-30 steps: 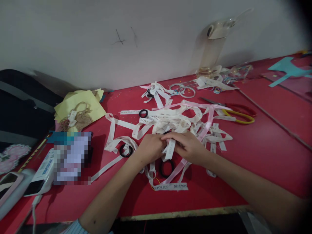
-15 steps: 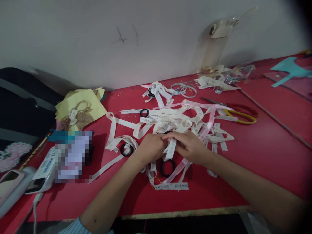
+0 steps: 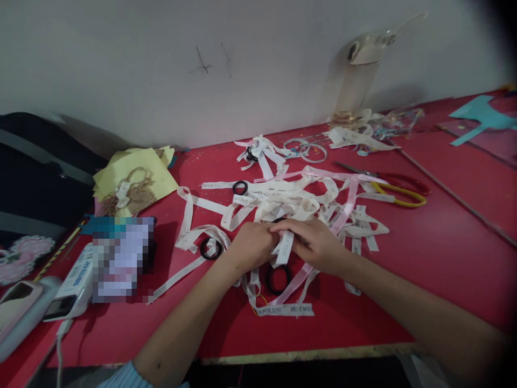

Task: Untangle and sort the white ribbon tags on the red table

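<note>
My left hand (image 3: pixel 251 247) and my right hand (image 3: pixel 317 242) meet over the red table (image 3: pixel 424 253), both pinching a short white printed ribbon strip (image 3: pixel 284 248) that hangs between them. A black hair tie (image 3: pixel 278 278) lies just below the hands. A tangle of white and pink ribbons (image 3: pixel 299 199) spreads behind them. Another black hair tie (image 3: pixel 210 248) lies left of my left hand, and a smaller one (image 3: pixel 239 187) sits farther back.
Scissors with red and yellow handles (image 3: pixel 393 188) lie at the right of the ribbon pile. Yellow paper with twine (image 3: pixel 131 180) sits at the left, a white device (image 3: pixel 70 283) near the left edge. Clear rings (image 3: pixel 313 153) and a plastic stand (image 3: pixel 359 75) stand by the wall.
</note>
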Tool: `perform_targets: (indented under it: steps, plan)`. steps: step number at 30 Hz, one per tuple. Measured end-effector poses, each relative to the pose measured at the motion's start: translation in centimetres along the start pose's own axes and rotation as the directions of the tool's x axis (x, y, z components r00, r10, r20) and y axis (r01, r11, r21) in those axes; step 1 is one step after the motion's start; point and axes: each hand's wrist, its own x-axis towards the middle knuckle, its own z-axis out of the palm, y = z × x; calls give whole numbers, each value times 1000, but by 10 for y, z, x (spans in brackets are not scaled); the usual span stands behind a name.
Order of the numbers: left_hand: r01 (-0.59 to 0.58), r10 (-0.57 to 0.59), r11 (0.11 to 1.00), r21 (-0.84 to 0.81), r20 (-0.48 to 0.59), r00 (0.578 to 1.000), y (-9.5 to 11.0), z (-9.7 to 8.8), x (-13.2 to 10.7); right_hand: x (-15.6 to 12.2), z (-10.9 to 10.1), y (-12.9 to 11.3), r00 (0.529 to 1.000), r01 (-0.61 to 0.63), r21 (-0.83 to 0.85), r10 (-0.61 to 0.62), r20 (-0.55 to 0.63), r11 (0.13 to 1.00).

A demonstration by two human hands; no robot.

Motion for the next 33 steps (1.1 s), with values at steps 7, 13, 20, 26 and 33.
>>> perform_targets:
  steps: [7, 13, 20, 26, 33]
  plan:
    - [10, -11, 998, -55, -21, 1000, 0, 0, -1, 0, 1, 1, 1000, 8, 9, -8, -17, 1000]
    - [16, -100, 921, -389, -197, 975, -4, -1, -1, -3, 0, 1, 996, 37, 9, -36, -82, 999]
    - [-57, -273, 641, -766, -297, 915, -8, -8, -2, -3, 0, -2, 994, 61, -4, -61, -93, 998]
    - [14, -321, 576, -817, -210, 924, -6, -12, -1, -5, -1, -3, 988, 60, 18, -57, -143, 998]
    - [59, -272, 710, -702, -197, 942, -9, -7, 3, -9, -4, -7, 942, 43, 32, -30, -335, 999]
